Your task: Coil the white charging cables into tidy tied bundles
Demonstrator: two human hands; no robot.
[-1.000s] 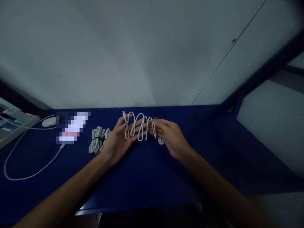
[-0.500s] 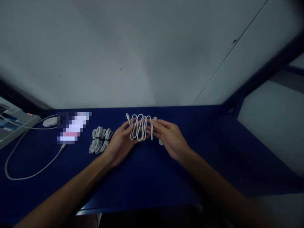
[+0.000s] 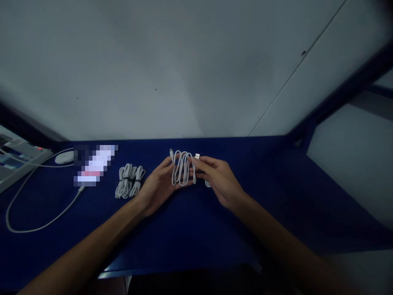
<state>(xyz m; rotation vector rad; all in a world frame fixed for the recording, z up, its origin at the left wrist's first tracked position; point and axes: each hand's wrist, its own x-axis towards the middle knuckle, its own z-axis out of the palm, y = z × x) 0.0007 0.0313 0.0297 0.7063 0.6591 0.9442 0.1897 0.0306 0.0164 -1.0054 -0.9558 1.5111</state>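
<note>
Between my two hands is a white USB cable (image 3: 184, 169), folded into several upright loops. My left hand (image 3: 159, 184) supports the loops from the left, fingers behind them and thumb against the near side, with the small plug standing up above. My right hand (image 3: 219, 178) pinches the right end of the loops, the USB-A plug poking up past its thumb. Bundled white cables (image 3: 130, 181) with black ties lie just left of my left hand. Partly hidden under my right hand is another coiled white cable (image 3: 208, 184) on the blue table (image 3: 190, 237).
A pixelated bright device (image 3: 96, 166) lies on the left, with a white charging cord (image 3: 39, 229) curving from it. Beside it sits a white rounded object (image 3: 64, 157). A white box with a red light (image 3: 30, 159) stands at the far left. A pale wall (image 3: 172, 73) rises behind.
The cable's loops have been pressed closer together, and the small plug has shifted right and slightly down. My right hand has moved slightly left.
</note>
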